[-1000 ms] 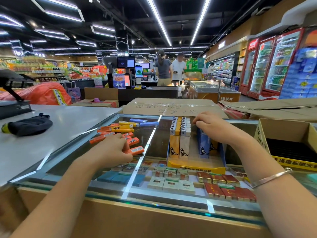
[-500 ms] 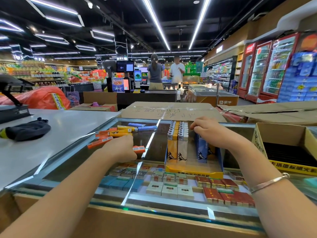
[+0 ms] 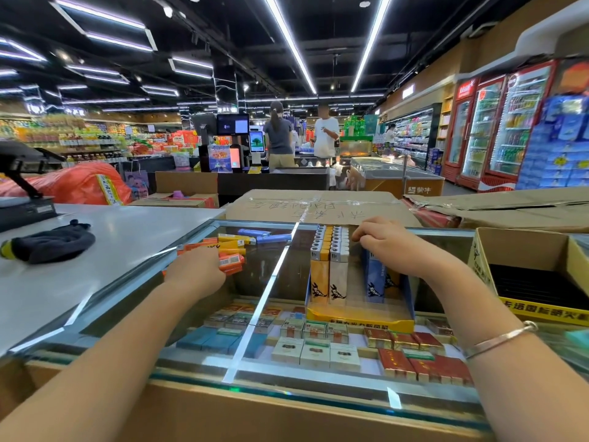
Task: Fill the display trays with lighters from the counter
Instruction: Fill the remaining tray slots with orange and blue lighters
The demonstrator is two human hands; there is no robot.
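A yellow and blue display tray [image 3: 360,322] stands on the glass counter [image 3: 271,282], holding upright rows of orange and white lighters [image 3: 330,250] on its left and blue lighters [image 3: 374,279] on its right. My right hand [image 3: 385,244] reaches over the tray, its curled fingertips on the tops of the lighters. A loose pile of orange, yellow and blue lighters [image 3: 242,240] lies on the glass to the left. My left hand [image 3: 194,269] covers the near edge of that pile and grips several orange lighters [image 3: 232,261].
An open cardboard box [image 3: 526,250] with a black insert stands at the right. A dark cloth [image 3: 51,242] lies on the white counter at the left. Flattened cardboard [image 3: 315,205] lies behind the glass. Cigarette packs fill the case below. Two people stand far back.
My left hand has slid forward into the loose pile and gathered orange lighters. My right hand stays on the lighter tops in the tray. The camera has tilted slightly.
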